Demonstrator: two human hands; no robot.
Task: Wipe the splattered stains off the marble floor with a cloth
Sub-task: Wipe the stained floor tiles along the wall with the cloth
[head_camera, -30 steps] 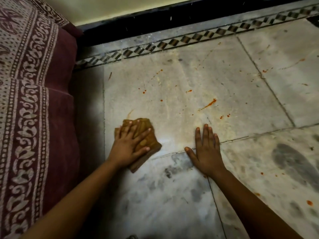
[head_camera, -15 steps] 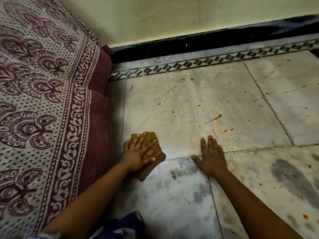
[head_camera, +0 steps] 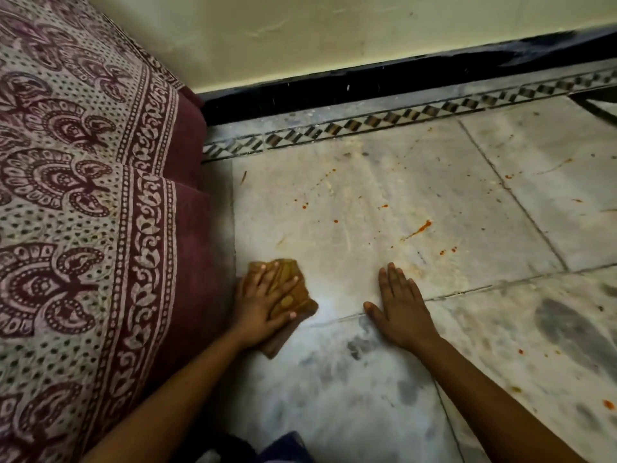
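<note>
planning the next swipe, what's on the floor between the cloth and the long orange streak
Head view: pale marble floor with faint smears between the folded brown cloth and long orange streak.

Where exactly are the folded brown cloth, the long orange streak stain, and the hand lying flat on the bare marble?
Folded brown cloth (head_camera: 289, 297): head view, uncovered middle beside the fingers.
Long orange streak stain (head_camera: 421, 227): head view, its thicker upper end.
Right hand (head_camera: 399, 304): head view, back of the hand.

No text, label, brand, number or sign can be read anywhere in the view. The only markings are ornamental: a printed floral pattern on the bedcover (head_camera: 83, 195) at 9 o'clock, and a diamond inlay border (head_camera: 400, 118) running across the floor at 1 o'clock. Neither carries any letters or figures.
</note>
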